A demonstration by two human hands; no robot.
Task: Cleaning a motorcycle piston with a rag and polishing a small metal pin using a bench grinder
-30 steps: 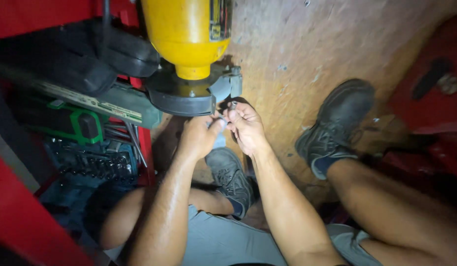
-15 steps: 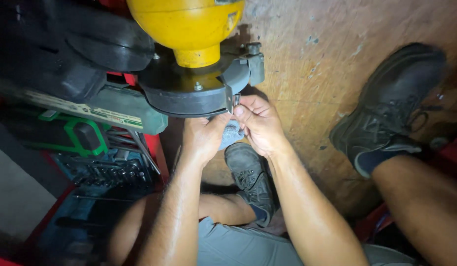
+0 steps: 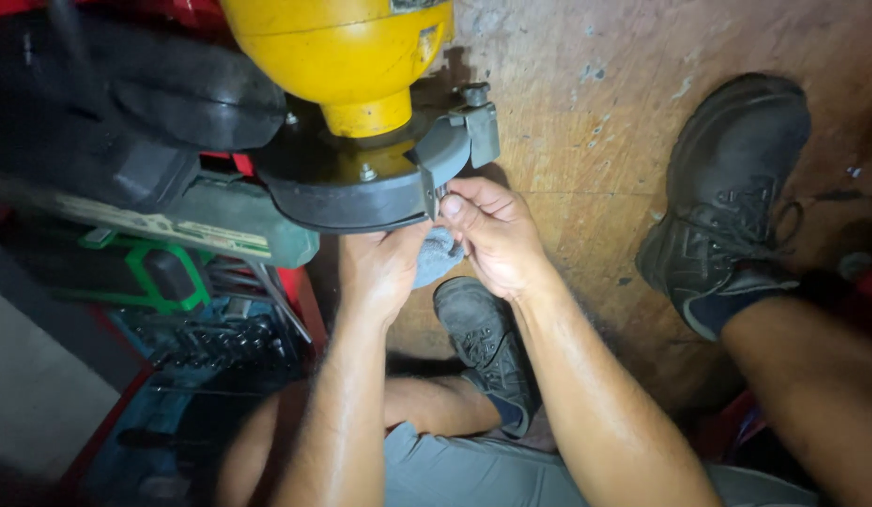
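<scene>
A yellow power tool (image 3: 347,56) with a dark round guard (image 3: 361,192) hangs over a wooden floor. My left hand (image 3: 379,268) is curled under the guard's edge and presses a grey cloth (image 3: 436,255) against it. My right hand (image 3: 492,235) pinches a small metal part (image 3: 441,194) at the grey clamp (image 3: 459,141) on the guard's right side. Both hands touch each other below the guard. What the fingers hold beneath the guard is partly hidden.
My two black shoes (image 3: 727,207) (image 3: 483,343) rest on the plywood floor (image 3: 586,122). At left lies a green-handled tool (image 3: 154,277) over a red tray with a socket set (image 3: 210,343). A black bulky part (image 3: 126,103) sits at upper left.
The view has closed in and shifted, so the tool and hands appear larger. My hands have stayed at the guard's clamp, with the right fingers now higher on the small metal part.
</scene>
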